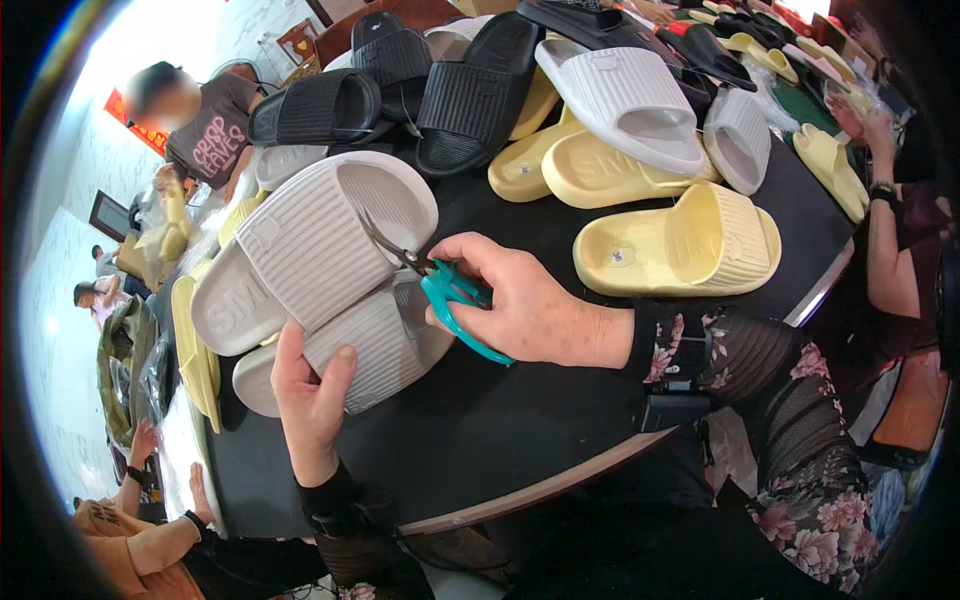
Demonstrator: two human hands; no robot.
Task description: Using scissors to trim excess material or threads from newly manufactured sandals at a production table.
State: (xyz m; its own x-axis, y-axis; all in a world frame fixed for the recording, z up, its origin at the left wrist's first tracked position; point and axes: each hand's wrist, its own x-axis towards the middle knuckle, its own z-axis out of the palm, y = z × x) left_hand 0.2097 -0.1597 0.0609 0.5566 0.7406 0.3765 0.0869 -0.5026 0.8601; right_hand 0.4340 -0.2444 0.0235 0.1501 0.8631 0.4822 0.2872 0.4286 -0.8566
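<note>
My right hand (515,300) grips a pair of scissors (462,312) with teal handles. Their dark blades reach to the strap edge of a light grey slide sandal (312,245). My left hand (312,395) pinches that pair near the front, thumb on the ribbed strap of the second grey slide (375,345), fingers partly hidden between the two. The upper grey slide lies overlapping the lower one, both tilted over the black table (520,430).
Yellow slides (680,245) lie right of my hands, with a white slide (630,105) on top of others. Black slides (475,95) are heaped at the back. Co-workers sit left and right; one at the far left wears a dark shirt (210,130).
</note>
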